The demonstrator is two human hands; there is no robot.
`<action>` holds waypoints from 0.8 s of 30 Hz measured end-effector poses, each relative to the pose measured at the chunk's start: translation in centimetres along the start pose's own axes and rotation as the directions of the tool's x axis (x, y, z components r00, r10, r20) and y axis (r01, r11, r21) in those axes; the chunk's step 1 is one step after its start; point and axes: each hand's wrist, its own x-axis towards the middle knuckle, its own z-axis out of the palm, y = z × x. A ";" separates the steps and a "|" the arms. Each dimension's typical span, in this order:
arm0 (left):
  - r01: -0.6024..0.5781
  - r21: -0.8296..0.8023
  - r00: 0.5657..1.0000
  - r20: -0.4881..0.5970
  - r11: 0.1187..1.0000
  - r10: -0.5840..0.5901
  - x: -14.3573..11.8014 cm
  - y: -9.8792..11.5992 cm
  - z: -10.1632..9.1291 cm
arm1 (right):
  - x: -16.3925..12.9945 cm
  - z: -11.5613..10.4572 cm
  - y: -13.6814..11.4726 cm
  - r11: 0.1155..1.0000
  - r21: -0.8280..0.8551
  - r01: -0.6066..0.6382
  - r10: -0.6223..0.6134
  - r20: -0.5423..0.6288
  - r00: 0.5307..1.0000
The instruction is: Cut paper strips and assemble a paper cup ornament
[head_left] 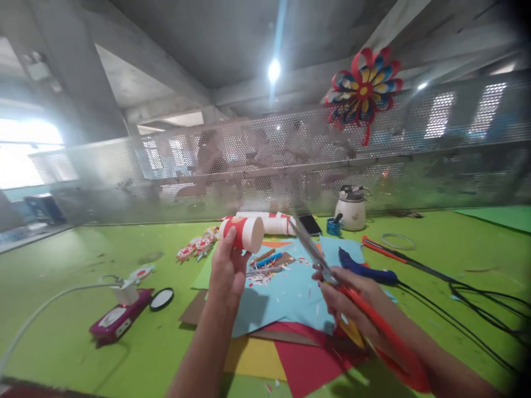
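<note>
My left hand holds up a small white paper cylinder with a red band, its round end facing right. In my right hand is a pair of red-handled scissors, blades slightly apart and pointing up-left, tips a short way right of the cylinder. Both hands hover over a light blue paper sheet strewn with small paper scraps.
Red, yellow and brown paper sheets lie under the blue one on the green table. A blue glue gun with black cable, a white pot, a phone, a purple power strip, paper flowers and a hanging paper pinwheel surround them.
</note>
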 end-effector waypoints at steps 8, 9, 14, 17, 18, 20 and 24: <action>-0.112 0.068 0.990 0.095 0.991 0.105 0.2 -0.8 -0.2 | -0.9 -0.9 -0.4 0.952 -0.266 0.153 -0.106 0.182 0.978; -0.116 0.086 0.988 0.110 0.989 0.107 0.1 -1.1 -0.2 | -0.8 -1.0 -0.3 0.949 -0.277 0.153 -0.101 0.193 0.976; -0.051 0.084 0.981 0.192 0.995 0.034 -0.3 -2.2 0.0 | -0.6 -1.4 -1.2 0.956 -0.285 0.073 0.040 0.371 0.928; -0.011 0.113 0.976 0.216 0.994 -0.013 -0.6 -2.6 0.1 | -0.6 -1.3 -1.8 0.951 -0.302 0.063 0.057 0.374 0.926; -0.004 0.121 0.974 0.224 0.993 -0.024 -0.7 -2.7 0.2 | -0.6 -1.3 -1.8 0.948 -0.310 0.076 0.045 0.365 0.930; 0.012 0.124 0.971 0.237 0.992 -0.042 -0.9 -3.0 0.2 | -0.6 -1.1 -1.7 0.945 -0.313 0.098 0.022 0.359 0.933; 0.019 0.114 0.962 0.268 0.993 -0.049 -1.0 -3.6 0.1 | -0.5 -0.8 -1.6 0.949 -0.300 0.095 0.016 0.347 0.938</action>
